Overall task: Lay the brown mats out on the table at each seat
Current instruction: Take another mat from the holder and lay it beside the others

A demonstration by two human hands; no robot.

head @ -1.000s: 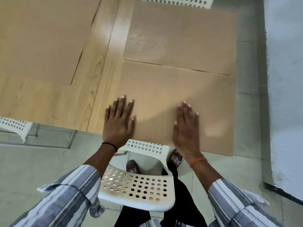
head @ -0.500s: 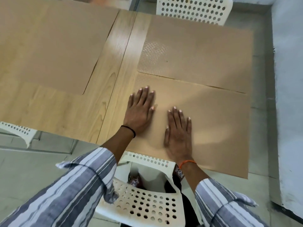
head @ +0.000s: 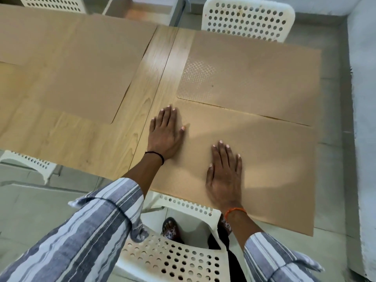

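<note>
Standing beside the table, I see the person pressing both palms flat on the nearest brown mat, which lies on the wooden table in front of the white perforated chair they stand behind. The left hand rests at the mat's left edge, fingers spread and flat, partly over bare wood; the right hand lies nearer the table's front edge, fingers likewise extended, gripping nothing. Neither hand clasps the mat; they only bear down on it.

As for progress, three mats show: this one, a second mat just beyond it before the far chair, their edges touching or slightly overlapping (I cannot tell which), and a third mat to the left, across a strip of bare wood. By my reckoning this end is nearly done, needing only a last smoothing. The near left seat, where another chair peeks out, seems to have bare table before it, so a mat is probably still owed there.

The table is pale wood with a seam down its middle, standing on a grey tiled floor, with a whitish wall close on the right.
</note>
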